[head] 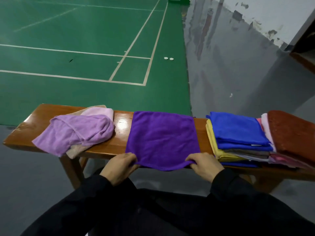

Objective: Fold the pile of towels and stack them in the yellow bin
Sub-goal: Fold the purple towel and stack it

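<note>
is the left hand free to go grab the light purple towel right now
Probably not yet. The left hand is pinching the near corner of the dark purple towel, as is the right hand. Nothing lies between it and the light purple towel on the bench, so letting go would free it.

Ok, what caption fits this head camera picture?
Both hands pinch the purple towel's near edge on the bench.

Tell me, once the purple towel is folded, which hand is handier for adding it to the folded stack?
The right hand, probably. It pinches the purple towel at its near right corner, next to the folded stack on the bench. The left hand pinches the opposite corner and would have to cross over.
</note>
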The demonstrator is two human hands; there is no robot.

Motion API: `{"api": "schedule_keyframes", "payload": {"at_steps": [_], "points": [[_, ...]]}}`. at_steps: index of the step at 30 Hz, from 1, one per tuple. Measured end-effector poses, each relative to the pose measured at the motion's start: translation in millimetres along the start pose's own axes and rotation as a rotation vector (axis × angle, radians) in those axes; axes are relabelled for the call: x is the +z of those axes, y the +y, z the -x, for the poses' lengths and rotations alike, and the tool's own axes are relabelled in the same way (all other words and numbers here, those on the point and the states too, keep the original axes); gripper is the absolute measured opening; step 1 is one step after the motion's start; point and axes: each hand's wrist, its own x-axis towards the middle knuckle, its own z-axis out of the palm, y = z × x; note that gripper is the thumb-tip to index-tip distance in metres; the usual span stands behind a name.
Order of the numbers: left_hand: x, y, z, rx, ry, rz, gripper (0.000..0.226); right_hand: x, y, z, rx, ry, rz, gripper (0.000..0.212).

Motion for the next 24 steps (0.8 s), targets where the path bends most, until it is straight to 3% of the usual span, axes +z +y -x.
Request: {"api": "schedule_keyframes", "payload": {"at_steps": [4, 7, 10, 13, 17, 20, 24], "points": [[-4, 0, 2, -0.035, -0.052, 0.106, 0.03, -11, 3, -5, 0.041, -0.1, -0.059, 0.02], [-16, 3, -5, -0.005, -0.152, 0.173, 0.02, -27, 0, -13, 0.031, -0.323, 0.08, 0.02], [-25, 7, -21, 0.031, -0.327, 0.139, 0.013, -32, -3, -22, 0.0, -0.424, 0.218, 0.014], [-29, 7, -38, -0.003, -0.339, 0.094, 0.015, -37, -6, -35, 0.009, -0.359, 0.164, 0.014], [-38, -3, -70, -0.112, -0.084, 0.128, 0.017, -56, -6, -66, 0.082, -0.155, -0.045, 0.021], [-47, -16, -102, -0.273, 0.07, 0.153, 0.016, -73, -4, -93, 0.136, 0.092, 0.015, 0.022], [-47, -32, -133, -0.376, 0.091, 0.095, 0.018, -81, -2, -125, 0.186, 0.174, 0.173, 0.029]]}}
